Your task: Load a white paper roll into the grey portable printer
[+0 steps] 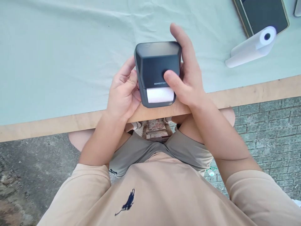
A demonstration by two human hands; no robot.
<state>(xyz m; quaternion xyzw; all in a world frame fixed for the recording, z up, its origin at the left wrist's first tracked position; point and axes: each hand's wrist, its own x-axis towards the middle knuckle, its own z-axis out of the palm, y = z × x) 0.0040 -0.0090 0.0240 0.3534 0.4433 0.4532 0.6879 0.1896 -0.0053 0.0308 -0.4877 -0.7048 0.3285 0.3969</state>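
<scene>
1. Dark grey and black, the block-shaped plastic device with rounded corners (150, 70) sits in the middle of the frame, above centre, between my hands. "NIIMBOT" is lettered on its face, and a white paper strip (160, 95) shows in the opening at its lower end.
2. My left hand (123, 92) curls round its left side, thumb along the edge and fingers partly hidden behind. My right hand (189, 77) grips the other side: thumb laid on the front face, index finger reaching free past the upper right corner. I can't tell how the hidden fingers press.
3. The device's long axis runs up and down the frame, leaning slightly. Its paper end points down towards me, and my right thumb is nearer that strip than my left.
4. Its lower end overlaps the pale wooden table edge (254, 90) in view; whether it touches the wood I can't tell.
5. The widest room lies at upper left, where the pale green cloth (58, 59) spreads. At upper right, well apart from my right hand, a white paper roll with a dark core (249, 50) slants up to the right, its end overlapping a dark, flat, gold-rimmed rectangular device (265, 15).
</scene>
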